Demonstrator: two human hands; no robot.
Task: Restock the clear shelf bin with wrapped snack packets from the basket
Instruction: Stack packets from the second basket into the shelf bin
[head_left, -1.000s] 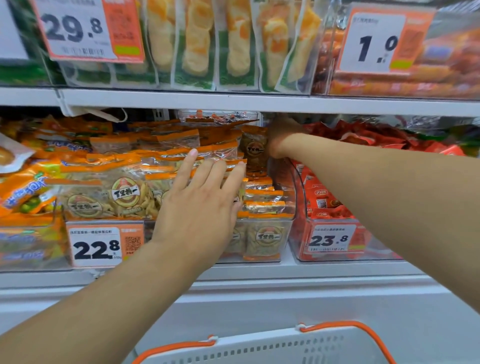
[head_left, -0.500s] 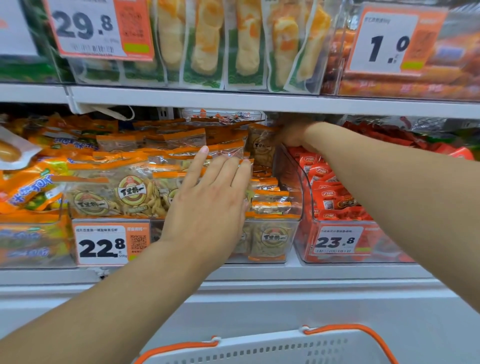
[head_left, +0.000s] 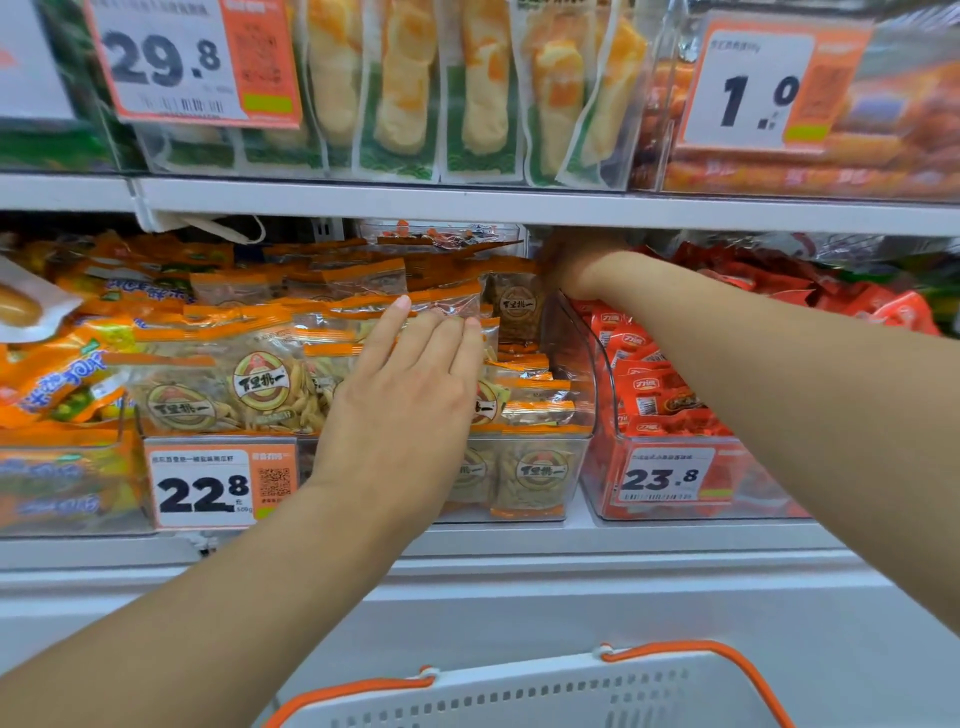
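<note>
White store shelving (head_left: 519, 205) fills the view, with two stocked levels. On the lower level, a clear shelf bin (head_left: 582, 457) sits at centre, piled high with wrapped snack packets (head_left: 260, 384) that have orange top strips and round logos. A price tag reading 22.8 (head_left: 208, 488) is fixed to its front. Just to its right stands a second clear bin of red packets (head_left: 654, 395), tagged 23.8. The upper level holds pale bread-like sticks in clear and green wrappers (head_left: 405, 88).

The left hand (head_left: 410, 395) lies flat on top of the snack pile, fingers straight and together, its grip released. The right hand (head_left: 571, 265) reaches deep to the back of the bin, under the upper shelf; shadow hides its fingers, so its grip cannot be told.

At the bottom edge, a white basket (head_left: 519, 696) with orange handles shows only its rim.
</note>
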